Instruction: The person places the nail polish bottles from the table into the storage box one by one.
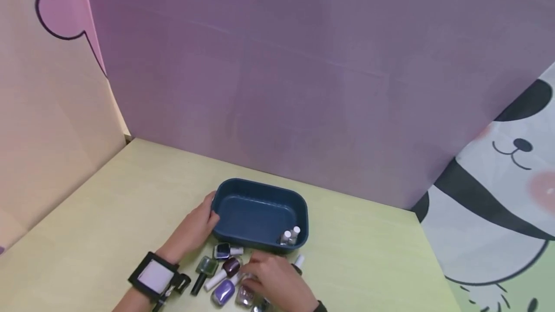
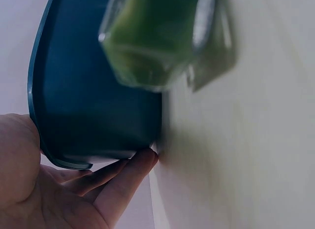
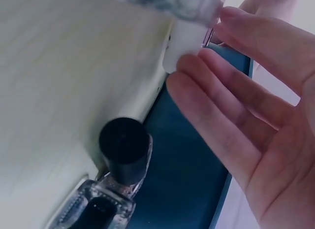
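Observation:
My left hand (image 1: pixel 197 225) holds the left end of a dark blue bin (image 1: pixel 227 189), thumb at the rim and fingers along its outer side. Two white-capped nail polish bottles (image 1: pixel 290 236) stand in the bin's front right corner. Over the loose bottles before the bin is my right hand (image 1: pixel 275 278). In the right wrist view its fingertips are against a white cap (image 3: pixel 182 44), with the thumb apart from them. Nearest it lie a purple nail polish bottle (image 1: pixel 223 292) and a glittery pink one (image 1: pixel 244 296). The hand partly hides other bottles.
A green bottle with a black cap (image 1: pixel 207 266), a dark maroon bottle (image 1: pixel 231 266) and a dark blue bottle (image 1: pixel 222 251) lie left of my right hand. Another white cap (image 1: pixel 299 260) shows beyond it. A purple cloth wall (image 1: pixel 277 85) rises behind the table (image 1: pixel 360 264).

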The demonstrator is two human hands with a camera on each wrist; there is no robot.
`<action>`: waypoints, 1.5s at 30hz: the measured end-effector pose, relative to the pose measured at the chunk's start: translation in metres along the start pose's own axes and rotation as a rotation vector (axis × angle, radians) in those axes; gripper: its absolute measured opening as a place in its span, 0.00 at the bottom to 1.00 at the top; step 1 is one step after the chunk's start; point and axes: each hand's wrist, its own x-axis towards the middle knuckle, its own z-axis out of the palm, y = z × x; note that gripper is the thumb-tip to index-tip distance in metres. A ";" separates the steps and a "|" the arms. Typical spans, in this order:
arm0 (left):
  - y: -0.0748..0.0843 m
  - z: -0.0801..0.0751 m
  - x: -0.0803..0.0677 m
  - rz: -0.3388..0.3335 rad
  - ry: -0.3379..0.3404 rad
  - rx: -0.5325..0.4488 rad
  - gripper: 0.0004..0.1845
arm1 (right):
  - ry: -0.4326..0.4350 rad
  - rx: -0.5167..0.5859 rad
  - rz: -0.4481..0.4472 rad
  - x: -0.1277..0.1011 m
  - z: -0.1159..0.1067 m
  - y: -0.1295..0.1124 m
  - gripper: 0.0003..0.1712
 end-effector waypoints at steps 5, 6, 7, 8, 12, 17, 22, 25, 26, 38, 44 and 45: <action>0.000 0.002 0.001 -0.015 -0.011 -0.008 0.33 | -0.001 -0.011 -0.008 -0.002 0.002 0.001 0.07; 0.001 0.003 0.002 -0.016 -0.012 -0.009 0.33 | -0.009 -0.015 -0.002 -0.002 0.001 0.002 0.07; 0.001 0.003 0.002 -0.016 -0.010 -0.008 0.33 | -0.015 -0.016 0.008 -0.002 0.001 0.002 0.07; 0.002 0.003 0.002 -0.016 -0.007 -0.008 0.33 | -0.020 -0.022 0.018 -0.002 0.000 0.003 0.07; 0.001 0.001 0.001 -0.030 -0.012 -0.007 0.33 | -0.048 -0.036 0.035 -0.002 -0.002 0.003 0.08; 0.000 -0.001 0.000 -0.040 -0.021 -0.008 0.33 | -0.057 -0.053 0.021 0.000 -0.002 0.004 0.09; -0.002 -0.002 0.000 -0.049 -0.021 -0.012 0.33 | -0.044 -0.068 0.001 0.001 0.001 0.006 0.12; -0.002 -0.002 0.001 -0.053 -0.019 -0.009 0.33 | -0.043 -0.067 -0.002 0.001 0.004 0.008 0.12; -0.002 -0.001 0.001 -0.053 -0.021 -0.008 0.34 | -0.046 -0.067 0.001 0.001 0.005 0.008 0.12; -0.003 0.000 0.002 -0.044 -0.013 0.001 0.34 | -0.048 -0.068 -0.023 -0.003 0.001 0.010 0.11; -0.002 0.001 0.002 -0.041 -0.009 -0.002 0.34 | -0.088 0.022 -0.006 -0.005 -0.004 0.012 0.10; -0.001 0.002 0.002 -0.042 -0.009 -0.001 0.33 | -0.100 0.050 0.001 -0.006 -0.004 0.013 0.10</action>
